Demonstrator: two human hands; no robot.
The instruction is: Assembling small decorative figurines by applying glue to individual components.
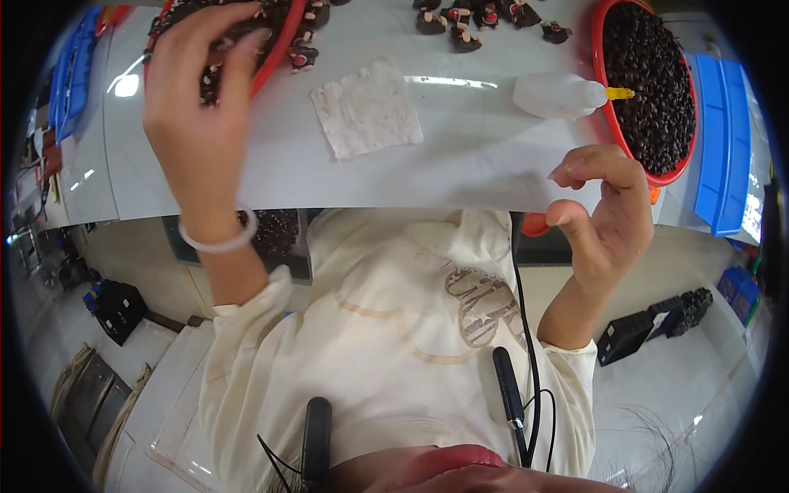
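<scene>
My left hand [193, 99], slightly blurred, reaches over a red-rimmed basin [289, 39] of small dark pieces at the far left. Its thumb and fingers are apart, with nothing visible between them. Above the table's near edge at right, my right hand [612, 209] has curled fingers and a gap between thumb and forefinger; it looks unoccupied. Close to it lies a white squeeze bottle [552, 95] on its side, its yellow tip [620, 94] over the rim of a second red basin [600, 53]. Glossy dark pieces [649, 90] fill that basin. A crumpled white cloth [366, 113] lies mid-table.
Several small dark parts with red and beige bits [465, 38] are scattered at the back of the white table [468, 156]. Blue plastic trays [723, 148] stand at the right edge and far left. A black cable [526, 320] hangs down my front.
</scene>
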